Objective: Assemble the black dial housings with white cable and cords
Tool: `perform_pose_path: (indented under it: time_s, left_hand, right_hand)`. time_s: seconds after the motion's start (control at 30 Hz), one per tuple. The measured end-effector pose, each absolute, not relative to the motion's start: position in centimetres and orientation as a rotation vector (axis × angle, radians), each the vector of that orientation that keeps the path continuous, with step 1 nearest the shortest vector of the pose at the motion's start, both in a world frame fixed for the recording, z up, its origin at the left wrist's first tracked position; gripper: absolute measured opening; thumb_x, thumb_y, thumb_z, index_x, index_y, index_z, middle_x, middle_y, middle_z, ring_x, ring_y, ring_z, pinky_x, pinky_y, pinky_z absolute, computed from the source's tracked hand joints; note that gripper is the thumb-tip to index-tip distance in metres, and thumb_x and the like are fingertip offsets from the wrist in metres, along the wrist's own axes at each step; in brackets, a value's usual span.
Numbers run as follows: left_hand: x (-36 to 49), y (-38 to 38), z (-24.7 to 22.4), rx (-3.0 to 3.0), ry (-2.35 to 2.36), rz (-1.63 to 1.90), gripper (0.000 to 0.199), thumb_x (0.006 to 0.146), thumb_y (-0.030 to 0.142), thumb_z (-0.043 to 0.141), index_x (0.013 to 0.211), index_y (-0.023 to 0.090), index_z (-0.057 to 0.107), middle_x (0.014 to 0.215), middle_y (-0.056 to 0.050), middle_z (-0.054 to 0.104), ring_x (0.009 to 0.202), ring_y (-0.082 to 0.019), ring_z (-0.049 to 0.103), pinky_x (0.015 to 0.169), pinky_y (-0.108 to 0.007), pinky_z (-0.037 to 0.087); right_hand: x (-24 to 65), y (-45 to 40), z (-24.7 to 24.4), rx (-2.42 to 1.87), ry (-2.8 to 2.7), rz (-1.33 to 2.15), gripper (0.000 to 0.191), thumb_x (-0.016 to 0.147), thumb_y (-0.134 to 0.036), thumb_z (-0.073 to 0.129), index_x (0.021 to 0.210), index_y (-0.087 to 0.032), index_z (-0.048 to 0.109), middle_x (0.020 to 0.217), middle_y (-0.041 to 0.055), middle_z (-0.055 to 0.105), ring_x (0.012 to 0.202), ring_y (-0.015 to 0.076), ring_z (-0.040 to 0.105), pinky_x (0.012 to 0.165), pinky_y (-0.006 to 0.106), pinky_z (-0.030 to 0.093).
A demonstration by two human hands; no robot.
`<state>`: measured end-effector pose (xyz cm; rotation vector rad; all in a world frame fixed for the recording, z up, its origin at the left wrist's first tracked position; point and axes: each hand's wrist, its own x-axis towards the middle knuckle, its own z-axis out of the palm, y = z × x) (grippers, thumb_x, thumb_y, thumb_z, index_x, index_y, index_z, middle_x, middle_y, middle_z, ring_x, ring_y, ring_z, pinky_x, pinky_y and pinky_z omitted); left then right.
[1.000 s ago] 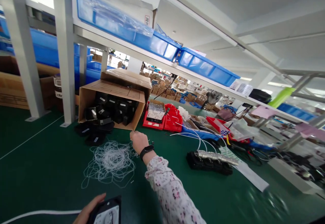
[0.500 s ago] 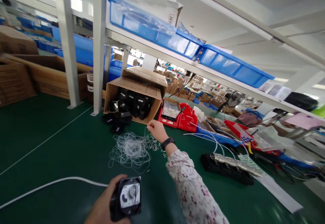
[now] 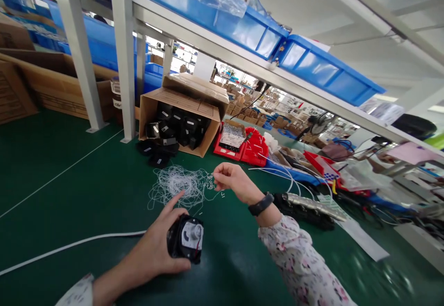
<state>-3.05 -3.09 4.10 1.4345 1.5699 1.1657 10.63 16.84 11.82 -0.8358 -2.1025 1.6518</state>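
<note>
My left hand (image 3: 163,239) is wrapped around a black, squarish device (image 3: 187,240) with a silver-white plate, a round knob-like part and a short red wire. Its index finger stretches out toward a loose tangle of thin white string (image 3: 173,183) on the bench. My right hand (image 3: 231,181), with a dark band on its wrist, is raised right of the tangle. Thumb and forefinger are pinched together on what looks like a strand of the string; the exact grip is too fine to see clearly. Small white pieces (image 3: 210,182) lie beside those fingers.
An open cardboard box (image 3: 147,116) of black units stands behind the tangle, with several units spilled out front. Red trays (image 3: 222,151) sit to its right. A black and silver strip-like object (image 3: 312,210) lies right, near white tubes. Shelf posts (image 3: 123,65) rise at left; a white cable (image 3: 86,240) crosses the bench.
My right hand has moved right and nearer, away from the tangle. My left hand, with the black device, has come up and right, its index finger now extended. The view has tipped downward slightly.
</note>
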Motion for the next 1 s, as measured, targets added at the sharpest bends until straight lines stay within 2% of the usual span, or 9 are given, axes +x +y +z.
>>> perform_pose_path:
  time_s: [0.17,0.3,0.37,0.53,0.63,0.73,0.83,0.9,1.0]
  left_hand:
    - [-3.9,0.7,6.0,1.683,1.434,1.062,0.058,0.056,0.032,0.081,0.105,0.020,0.053,0.153,-0.011,0.006,0.138,-0.034,0.016,0.106,-0.041,0.030]
    - [-4.2,2.3,6.8,1.636,1.258,1.005,0.054,0.060,0.024,0.077,0.107,0.020,0.050,0.120,-0.007,0.054,0.109,-0.026,0.053,0.090,-0.033,0.043]
    - [-4.2,2.5,7.3,1.579,1.250,0.980,0.051,0.063,0.023,0.073,0.108,0.020,0.048,0.098,-0.001,0.060,0.089,-0.021,0.059,0.078,-0.029,0.046]
    - [-3.8,2.1,8.9,1.573,1.531,0.874,0.047,0.069,0.036,0.070,0.107,0.019,0.048,0.096,-0.003,0.062,0.087,-0.024,0.060,0.075,-0.032,0.047]
    - [-3.9,2.0,8.8,1.679,1.732,0.780,0.054,0.069,0.046,0.069,0.110,0.017,0.049,0.110,-0.010,0.059,0.099,-0.030,0.057,0.082,-0.040,0.047]
    - [-4.5,2.0,7.7,1.851,1.916,0.708,0.059,0.068,0.054,0.068,0.111,0.017,0.051,0.144,-0.014,0.030,0.119,-0.036,0.046,0.093,-0.046,0.044]
    - [-5.2,1.8,6.8,1.892,2.047,0.588,0.063,0.069,0.063,0.062,0.113,0.019,0.050,0.154,-0.009,0.006,0.116,-0.037,0.050,0.089,-0.047,0.049]
    - [-5.4,1.5,6.8,1.889,2.093,0.544,0.060,0.073,0.061,0.057,0.114,0.019,0.048,0.154,-0.006,0.005,0.113,-0.036,0.052,0.086,-0.047,0.050]
    - [-5.5,0.7,7.3,1.920,2.122,0.557,0.052,0.077,0.053,0.053,0.113,0.015,0.047,0.152,-0.006,0.010,0.113,-0.036,0.050,0.084,-0.049,0.050]
  right_hand:
    - [10.8,15.7,12.3,-0.686,-2.128,1.747,0.038,0.068,-0.048,0.072,0.077,-0.015,0.056,0.065,-0.0012,0.059,0.054,0.0096,0.057,0.055,0.022,0.048]
    - [11.3,16.2,12.4,-0.664,-2.119,1.679,0.036,0.069,-0.047,0.071,0.077,-0.015,0.056,0.065,-0.0013,0.059,0.055,0.0105,0.057,0.055,0.023,0.047]
    - [12.4,16.7,12.4,-0.711,-2.072,1.614,0.034,0.070,-0.046,0.070,0.077,-0.016,0.055,0.065,-0.0021,0.058,0.054,0.0103,0.057,0.055,0.023,0.046]
    - [17.2,16.9,12.3,-0.869,-1.971,1.561,0.034,0.069,-0.045,0.071,0.078,-0.016,0.055,0.067,-0.0016,0.057,0.057,0.0106,0.058,0.060,0.026,0.051]
    - [20.6,16.4,10.7,-1.083,-1.922,1.581,0.038,0.069,-0.049,0.070,0.081,-0.017,0.053,0.068,-0.0019,0.057,0.055,0.0101,0.056,0.067,0.032,0.055]
    - [24.4,16.4,7.7,-1.327,-1.917,1.449,0.037,0.073,-0.051,0.064,0.082,-0.016,0.055,0.072,0.0022,0.060,0.058,0.0138,0.059,0.070,0.039,0.055]
    - [28.7,17.3,4.6,-1.589,-1.936,1.086,0.029,0.072,-0.038,0.067,0.086,-0.013,0.061,0.091,0.0136,0.065,0.089,0.0259,0.063,0.086,0.045,0.049]
    - [31.4,18.1,3.2,-1.708,-1.949,0.831,0.026,0.072,-0.026,0.067,0.092,-0.012,0.063,0.106,0.0183,0.062,0.107,0.0308,0.056,0.097,0.047,0.041]
    - [34.0,18.9,2.2,-1.780,-2.030,0.661,0.017,0.077,-0.019,0.061,0.091,-0.011,0.065,0.097,0.0152,0.066,0.096,0.0281,0.061,0.090,0.045,0.043]
